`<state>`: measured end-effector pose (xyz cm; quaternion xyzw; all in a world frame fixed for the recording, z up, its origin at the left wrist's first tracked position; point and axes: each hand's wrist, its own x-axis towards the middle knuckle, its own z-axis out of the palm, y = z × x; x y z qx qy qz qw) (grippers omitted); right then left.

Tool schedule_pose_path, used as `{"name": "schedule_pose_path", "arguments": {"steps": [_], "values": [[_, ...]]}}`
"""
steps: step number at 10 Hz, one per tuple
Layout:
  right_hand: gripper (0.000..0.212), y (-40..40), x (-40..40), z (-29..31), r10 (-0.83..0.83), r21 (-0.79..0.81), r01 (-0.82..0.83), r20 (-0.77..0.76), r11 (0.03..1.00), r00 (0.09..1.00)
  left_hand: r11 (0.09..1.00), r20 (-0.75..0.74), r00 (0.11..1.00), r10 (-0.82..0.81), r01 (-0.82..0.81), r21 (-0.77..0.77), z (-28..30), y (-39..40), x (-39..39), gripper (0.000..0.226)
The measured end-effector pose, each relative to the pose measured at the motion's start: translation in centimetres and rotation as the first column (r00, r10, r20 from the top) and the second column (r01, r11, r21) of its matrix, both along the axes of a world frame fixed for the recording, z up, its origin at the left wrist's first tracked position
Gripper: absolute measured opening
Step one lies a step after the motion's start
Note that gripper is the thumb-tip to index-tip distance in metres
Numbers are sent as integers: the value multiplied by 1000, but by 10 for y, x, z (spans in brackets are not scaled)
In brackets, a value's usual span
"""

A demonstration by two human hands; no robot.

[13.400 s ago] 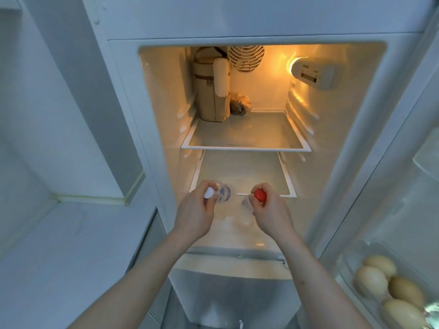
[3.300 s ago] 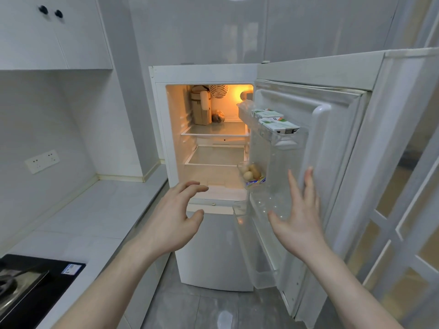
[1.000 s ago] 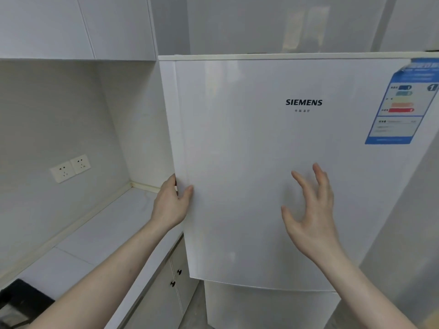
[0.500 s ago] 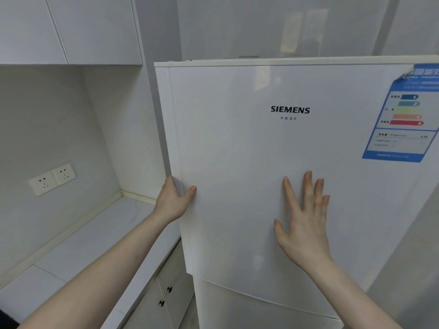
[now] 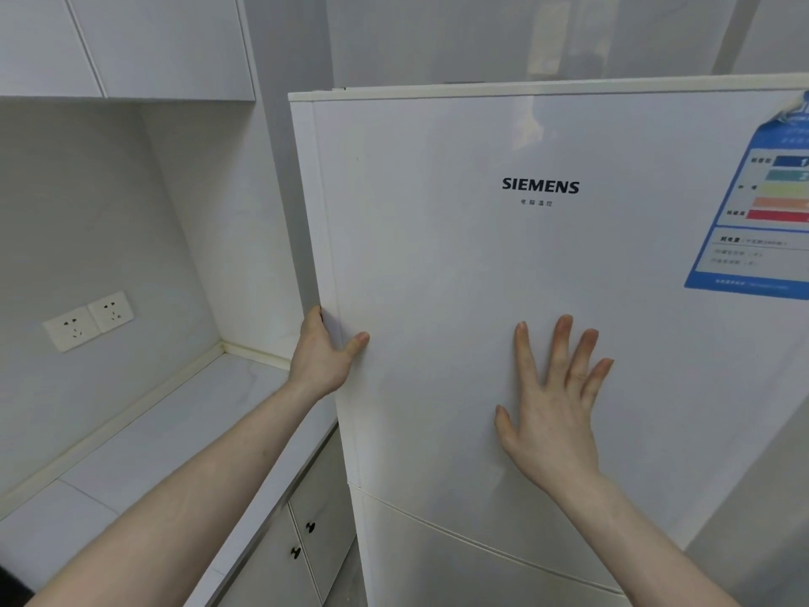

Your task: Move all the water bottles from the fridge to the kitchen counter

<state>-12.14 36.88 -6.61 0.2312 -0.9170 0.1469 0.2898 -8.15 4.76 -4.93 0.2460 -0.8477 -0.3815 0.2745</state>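
Observation:
The white fridge door (image 5: 503,265) fills the right of the view and stands closed against the cabinet. My left hand (image 5: 321,357) grips the door's left edge, thumb on the front face and fingers curled round the side. My right hand (image 5: 553,400) lies flat on the door front with its fingers spread and straight. No water bottle is in sight. The pale kitchen counter (image 5: 166,435) runs along the left, below my left forearm.
A double wall socket (image 5: 87,319) sits on the left wall above the counter. Upper cabinets (image 5: 131,41) hang overhead. Lower cabinet doors with dark knobs (image 5: 302,541) stand beside the fridge. A blue energy label (image 5: 761,212) is stuck at the door's right.
The fridge door, open a few seconds ago, is closed. My right hand has settled flat against the door front. My left hand keeps its hold on the door's edge.

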Motion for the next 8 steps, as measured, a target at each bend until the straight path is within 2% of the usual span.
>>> {"name": "schedule_pose_path", "arguments": {"steps": [1, 2, 4, 5, 6, 7, 8], "values": [[123, -1, -2, -2, 4, 21, -3, -8, 1000, 1000, 977, -90, 996, 26, -44, -211, -6, 15, 2, 103], [124, 1, -3, -3, 4, 32, -4, -1, 999, 1000, 959, -101, 995, -7, -22, -284, -12, 23, 1, 101], [125, 0, -3, -4, -9, 58, 10, -8, 998, 1000, 952, -27, 998, -49, 39, -302, -23, 18, 0, 103], [124, -4, -2, -1, -15, 45, 14, 15, 999, 1000, 952, 28, 999, -38, 44, -302, -17, 19, 2, 106], [121, -5, 5, -2, -8, 29, 6, 69, 1000, 998, 942, 188, 981, -39, 99, -321, -17, 16, 10, 108], [116, -8, 24, -10, 42, -9, -41, 165, 999, 985, 895, 408, 911, -67, 235, -379, -22, 20, 41, 101], [109, -12, 46, -27, 162, -115, -135, 272, 984, 949, 862, 405, 905, -135, 308, -402, -41, 31, 84, 95]]}}
